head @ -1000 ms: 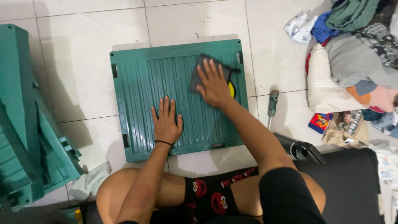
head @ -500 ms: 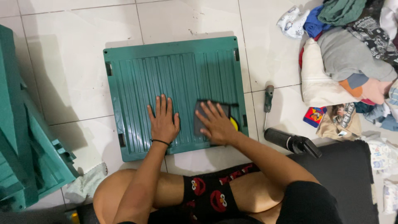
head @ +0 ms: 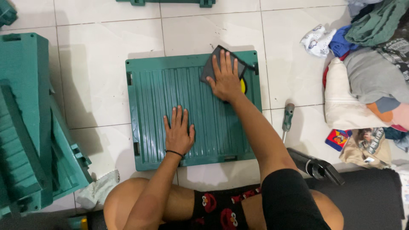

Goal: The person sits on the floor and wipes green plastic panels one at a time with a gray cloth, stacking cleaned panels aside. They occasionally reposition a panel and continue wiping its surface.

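Note:
A green ribbed plastic panel [head: 153, 98] lies flat on the white tiled floor. My left hand [head: 178, 132] rests flat on its lower middle, fingers spread, a black band on the wrist. My right hand [head: 226, 79] presses a dark grey cloth [head: 209, 69] onto the panel's upper right corner. A bit of yellow shows under that hand's edge.
Stacked green plastic parts [head: 30, 123] stand at the left, another green piece [head: 166, 2] at the top edge. A screwdriver [head: 288, 119] and a black bottle [head: 315, 167] lie right of the panel. A heap of clothes [head: 370, 72] fills the right side. A white rag [head: 98, 191] lies by my knee.
My right hand slid the cloth down the panel's right side to near its lower edge, then back up to the upper right corner. My left hand stayed flat on the panel.

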